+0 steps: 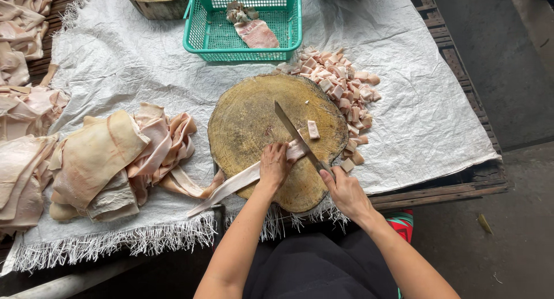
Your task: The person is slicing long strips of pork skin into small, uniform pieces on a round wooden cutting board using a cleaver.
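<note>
Pressing down with fingers held together, the left hand (273, 166) pins a long pale strip of pork skin (231, 185) flat against the round wooden chopping block (254, 120). The strip runs from under those fingers back over the block's near-left edge, its tail hanging past the rim. The right hand (345, 190) is curled tight around the handle of a knife (298, 138), whose blade slants up and to the left across the block, its edge meeting the strip's cut end just beside the left fingertips. One small cut piece (313, 129) lies alone on the block, just right of the blade.

Beyond the block's far-right edge, a heap of cut cubes (345, 91) spreads over the white woven sheet (427, 114) that covers the table, with a few cubes trailing down along the block's right rim. To the left, a pile of large uncut skin sheets (109, 160) rests on the same sheet, and more skin lies stacked at the far left edge. Behind the block stands a green plastic basket (199, 36) holding a couple of pinkish scraps. A second wooden block (157, 0) shows at the top edge, beside the basket.
</note>
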